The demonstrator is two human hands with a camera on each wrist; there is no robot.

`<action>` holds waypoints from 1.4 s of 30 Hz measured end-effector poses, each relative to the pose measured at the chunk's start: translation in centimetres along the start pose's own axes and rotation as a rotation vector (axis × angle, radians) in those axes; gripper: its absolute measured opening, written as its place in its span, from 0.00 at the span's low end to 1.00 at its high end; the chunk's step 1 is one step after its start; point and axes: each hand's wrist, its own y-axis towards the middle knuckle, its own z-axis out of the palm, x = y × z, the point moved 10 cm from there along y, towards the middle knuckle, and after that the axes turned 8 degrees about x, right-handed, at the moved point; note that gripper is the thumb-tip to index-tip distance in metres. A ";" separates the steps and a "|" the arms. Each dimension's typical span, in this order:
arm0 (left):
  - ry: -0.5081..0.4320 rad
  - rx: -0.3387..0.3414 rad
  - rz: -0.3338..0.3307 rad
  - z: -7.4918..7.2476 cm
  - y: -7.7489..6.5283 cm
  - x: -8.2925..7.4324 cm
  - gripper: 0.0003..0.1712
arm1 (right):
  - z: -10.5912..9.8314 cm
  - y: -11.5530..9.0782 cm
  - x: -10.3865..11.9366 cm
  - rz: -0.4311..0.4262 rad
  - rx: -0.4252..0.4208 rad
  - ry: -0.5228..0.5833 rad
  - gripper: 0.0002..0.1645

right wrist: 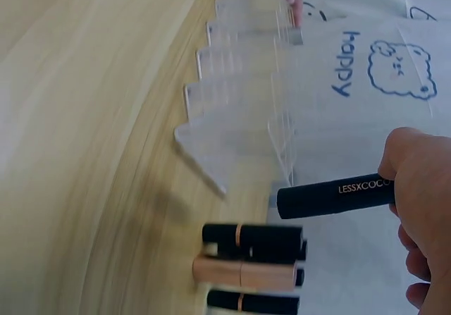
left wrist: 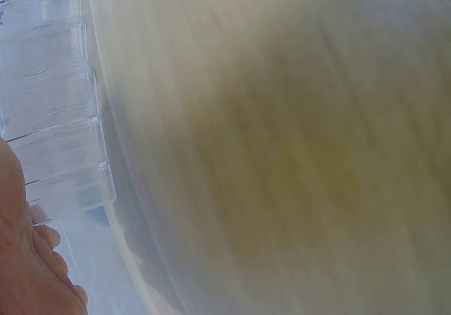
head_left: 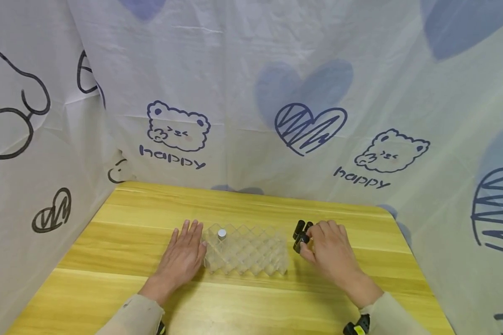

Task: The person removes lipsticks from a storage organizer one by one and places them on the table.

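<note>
A clear plastic organizer (head_left: 251,253) with diamond-shaped compartments sits on the table. One silver-topped tube (head_left: 221,233) stands in a compartment toward its back left. My left hand (head_left: 182,256) lies beside the organizer's left end, fingers straight and thumb at its edge. In the left wrist view the clear wall (left wrist: 53,96) runs past that hand. To the organizer's right, my right hand (head_left: 331,251) pinches a black lipstick tube (right wrist: 331,196) lettered LESSXCOCO. Close by it stand black tubes with gold bands (right wrist: 254,239) and a rose-gold tube (right wrist: 239,273).
The wooden table (head_left: 243,307) reaches back to a white curtain (head_left: 234,93) printed with hearts and bears, which also hangs along both sides. Wrist-worn devices (head_left: 356,325) show at the sleeves.
</note>
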 end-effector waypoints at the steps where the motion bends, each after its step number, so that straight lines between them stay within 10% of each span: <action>1: -0.004 0.000 -0.002 0.0 0.0 0.0 0.36 | -0.1 -0.2 -0.3 0.000 -0.008 0.005 0.14; 21: -0.006 0.010 -0.010 0.0 0.1 0.1 0.36 | 3.1 -3.1 -6.3 0.113 0.036 -0.006 0.12; 42: -0.007 0.009 -0.007 0.1 0.0 0.1 0.36 | 5.8 -3.0 -7.7 0.176 0.066 0.008 0.13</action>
